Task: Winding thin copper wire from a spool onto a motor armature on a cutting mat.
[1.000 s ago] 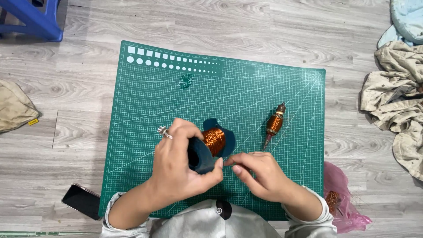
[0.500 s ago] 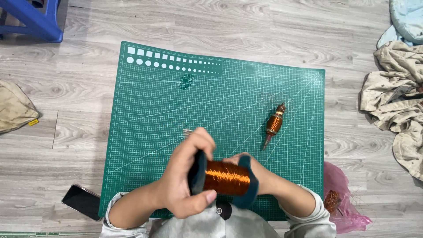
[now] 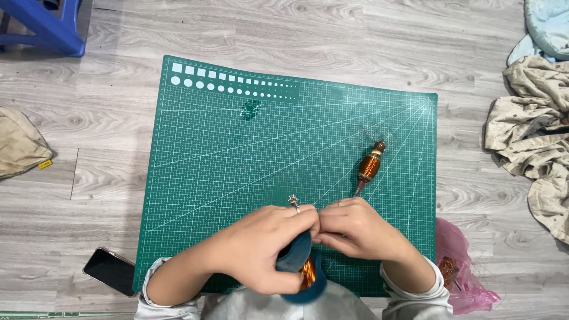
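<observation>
My left hand (image 3: 261, 246), with a ring on one finger, grips a dark blue spool of copper wire (image 3: 303, 269) near the front edge of the green cutting mat (image 3: 237, 154). My right hand (image 3: 361, 231) meets it from the right, fingertips pinched together at the spool's top, apparently on a thin wire that is too fine to see. A small motor armature wound with copper (image 3: 370, 167) lies on the mat just beyond my right hand, apart from it.
A black phone (image 3: 109, 271) lies on the wooden floor left of the mat. A pink plastic bag with copper wire (image 3: 459, 272) sits at the right. Crumpled cloths (image 3: 533, 136) lie far right, a beige cloth (image 3: 21, 145) far left, a blue stool (image 3: 41, 24) top left.
The spool has tilted and come lower toward my body; less of its copper shows. Both hands have closed together over its top.
</observation>
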